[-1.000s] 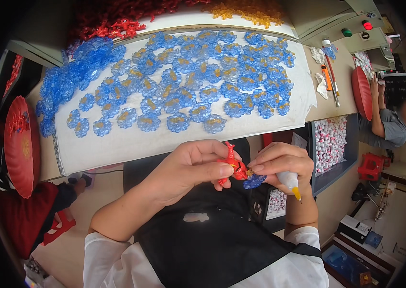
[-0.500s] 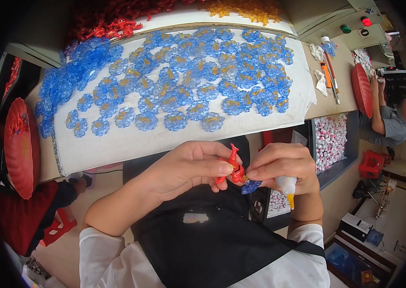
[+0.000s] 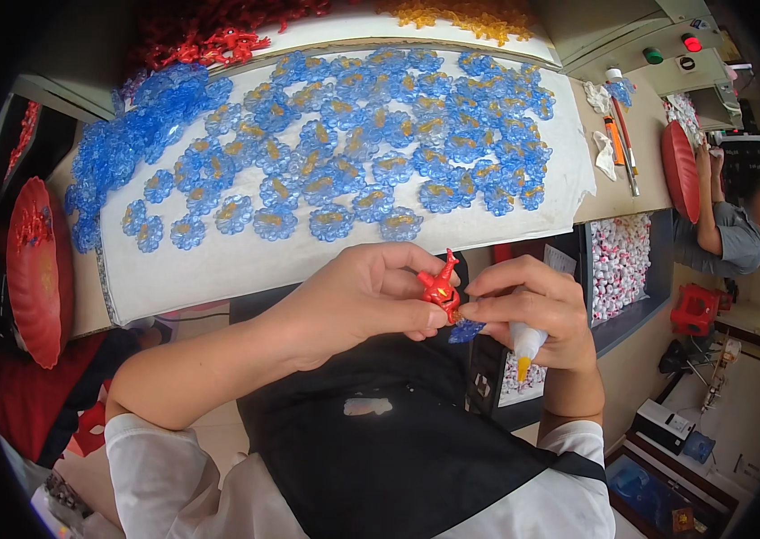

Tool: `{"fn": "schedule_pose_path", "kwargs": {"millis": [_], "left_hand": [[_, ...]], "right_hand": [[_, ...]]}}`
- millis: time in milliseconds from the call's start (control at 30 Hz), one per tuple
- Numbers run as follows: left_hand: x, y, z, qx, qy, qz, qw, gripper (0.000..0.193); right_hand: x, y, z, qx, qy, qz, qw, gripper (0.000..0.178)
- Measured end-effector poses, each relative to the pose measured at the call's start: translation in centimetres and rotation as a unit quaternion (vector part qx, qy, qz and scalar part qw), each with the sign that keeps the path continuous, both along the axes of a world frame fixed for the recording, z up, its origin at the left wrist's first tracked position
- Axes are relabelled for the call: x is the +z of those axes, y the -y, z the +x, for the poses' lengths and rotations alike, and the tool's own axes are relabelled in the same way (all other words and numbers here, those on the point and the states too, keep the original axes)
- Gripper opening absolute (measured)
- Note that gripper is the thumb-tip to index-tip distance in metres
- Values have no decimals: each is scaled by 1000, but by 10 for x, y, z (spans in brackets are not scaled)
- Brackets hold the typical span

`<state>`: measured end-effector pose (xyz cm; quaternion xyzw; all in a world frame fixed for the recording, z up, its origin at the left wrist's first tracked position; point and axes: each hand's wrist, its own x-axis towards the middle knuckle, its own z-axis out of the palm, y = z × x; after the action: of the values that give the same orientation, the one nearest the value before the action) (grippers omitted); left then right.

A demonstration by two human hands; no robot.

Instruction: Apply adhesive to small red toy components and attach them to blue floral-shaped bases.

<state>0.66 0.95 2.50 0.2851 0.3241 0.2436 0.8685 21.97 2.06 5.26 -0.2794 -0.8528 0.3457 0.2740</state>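
Observation:
My left hand [image 3: 357,301] is closed round a small glossy red plastic figure [image 3: 439,293], pinching it between thumb and fingers near its lower part. A thin red limb of the figure points upward. Just below it sits a translucent blue plastic piece [image 3: 465,332] with a bit of amber at its top. Thumb and fingertips of my right hand [image 3: 542,310] pinch where the figure meets that amber bit. Tucked in the same hand is a white squeeze bottle [image 3: 527,340], its yellow nozzle pointing down. Whether figure and blue piece are joined is hidden by my fingers.
Rows of blue-and-amber plastic pieces [image 3: 335,171] lie on a white sheet [image 3: 245,278], beside a blue heap [image 3: 142,126]. Red parts [image 3: 209,45] and amber parts [image 3: 465,18] fill the far shelf. Red trays [image 3: 38,278] flank the bench. A co-worker [image 3: 735,220] sits at right.
My left hand has turned the red figure, so its marked side shows more, and the left elbow has swung outward. The bottle in my right hand has tipped with its nozzle shifted left.

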Motion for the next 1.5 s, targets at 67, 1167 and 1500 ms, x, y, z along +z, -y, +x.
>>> {"fn": "schedule_pose_path", "kwargs": {"millis": [67,1167,1500], "left_hand": [[0,1,1,6,-16,16,1000,32],[5,-8,1,-16,-51,18,998,29],[-5,0,-5,22,-24,39,999,30]], "right_hand": [[0,1,-3,-11,2,10,1000,32],[-13,5,1,-46,-32,10,998,34],[-13,7,-6,-59,15,44,997,20]]}}
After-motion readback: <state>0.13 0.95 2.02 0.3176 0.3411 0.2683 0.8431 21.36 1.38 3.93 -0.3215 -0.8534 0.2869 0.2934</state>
